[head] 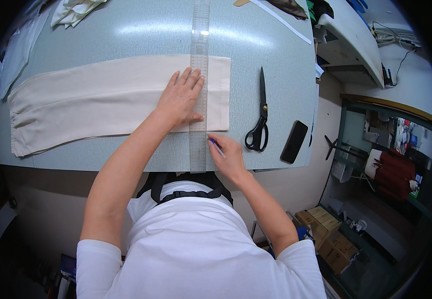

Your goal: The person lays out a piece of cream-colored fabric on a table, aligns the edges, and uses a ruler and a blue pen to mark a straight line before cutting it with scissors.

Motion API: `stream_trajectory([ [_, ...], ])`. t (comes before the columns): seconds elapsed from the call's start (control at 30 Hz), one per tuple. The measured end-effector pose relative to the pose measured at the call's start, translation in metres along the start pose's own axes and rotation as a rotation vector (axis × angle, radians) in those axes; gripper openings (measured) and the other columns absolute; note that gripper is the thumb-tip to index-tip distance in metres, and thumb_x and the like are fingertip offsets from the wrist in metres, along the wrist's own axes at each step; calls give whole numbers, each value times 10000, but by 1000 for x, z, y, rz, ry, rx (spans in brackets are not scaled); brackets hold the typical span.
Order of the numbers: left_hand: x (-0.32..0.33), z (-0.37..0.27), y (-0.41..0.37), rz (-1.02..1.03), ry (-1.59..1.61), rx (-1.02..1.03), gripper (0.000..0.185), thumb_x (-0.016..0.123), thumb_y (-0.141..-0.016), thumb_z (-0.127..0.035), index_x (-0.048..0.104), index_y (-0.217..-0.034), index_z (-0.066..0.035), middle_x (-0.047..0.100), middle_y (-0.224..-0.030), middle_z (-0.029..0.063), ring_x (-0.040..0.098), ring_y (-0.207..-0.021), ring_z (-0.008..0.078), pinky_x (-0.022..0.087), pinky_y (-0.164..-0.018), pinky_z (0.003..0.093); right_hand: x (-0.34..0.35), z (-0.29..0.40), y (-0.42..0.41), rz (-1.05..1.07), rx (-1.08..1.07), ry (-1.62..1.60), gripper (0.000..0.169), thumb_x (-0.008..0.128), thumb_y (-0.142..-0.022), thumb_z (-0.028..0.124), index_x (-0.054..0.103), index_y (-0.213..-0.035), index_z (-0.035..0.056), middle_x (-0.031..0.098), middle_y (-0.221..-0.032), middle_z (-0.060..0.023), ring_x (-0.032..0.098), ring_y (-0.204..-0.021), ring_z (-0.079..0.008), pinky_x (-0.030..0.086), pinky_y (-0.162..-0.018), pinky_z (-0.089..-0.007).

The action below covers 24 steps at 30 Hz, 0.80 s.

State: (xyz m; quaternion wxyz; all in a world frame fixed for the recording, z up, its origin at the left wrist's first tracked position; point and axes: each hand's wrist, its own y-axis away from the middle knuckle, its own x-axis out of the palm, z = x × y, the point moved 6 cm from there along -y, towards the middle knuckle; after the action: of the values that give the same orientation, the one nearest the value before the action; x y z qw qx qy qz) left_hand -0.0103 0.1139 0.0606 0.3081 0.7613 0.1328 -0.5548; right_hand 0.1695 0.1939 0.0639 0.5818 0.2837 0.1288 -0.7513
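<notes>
A cream fabric piece (89, 101), gathered at its left end, lies flat across the table. Over its right part runs a long transparent ruler (200, 48), which reaches the near table edge. My left hand (181, 98) presses down with spread fingers on the cloth and the ruler's left side. In my right hand (228, 152) is a pen (218, 148) with a blue end, held close to the ruler's right edge, just below the cloth's lower edge. Black-handled fabric shears (262, 116) lie to the right, blades pointing away from me.
A black smartphone (294, 142) lies near the table's right edge. At the far right are a white strip (283, 22) and dark cloth (289, 7). Folded cream cloth (76, 11) lies at the far left. The near edge of the table (70, 164) is close to my waist.
</notes>
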Motion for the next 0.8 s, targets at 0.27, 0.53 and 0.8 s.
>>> stream_trajectory([
  [0.27,-2,-1,0,-11,43,-2,1116,845,-703,-513,298,-1563,-59,243,-1645,131,190,-1533,301,182,-1258,449,-23,1,-3,-190,6,-115,171,657,-906,46,706,-1054,-23,724,-942,-191,722,-837,-300,554,-734,-344],
  [0.53,-2,-1,-1,-38,61,19,1113,854,-693,-497,310,-1556,-51,258,-1636,140,202,-1527,314,182,-1258,453,-23,-15,-41,-237,22,-227,198,636,-932,51,696,-1102,-32,728,-1013,-205,731,-893,-299,558,-783,-337],
  [0.8,0,2,0,-55,60,22,1102,845,-700,-500,314,-1556,-55,265,-1633,135,205,-1526,305,182,-1259,449,-7,-13,-91,-214,-53,-222,231,619,-942,61,677,-1150,-20,711,-1065,-222,713,-960,-342,550,-833,-361],
])
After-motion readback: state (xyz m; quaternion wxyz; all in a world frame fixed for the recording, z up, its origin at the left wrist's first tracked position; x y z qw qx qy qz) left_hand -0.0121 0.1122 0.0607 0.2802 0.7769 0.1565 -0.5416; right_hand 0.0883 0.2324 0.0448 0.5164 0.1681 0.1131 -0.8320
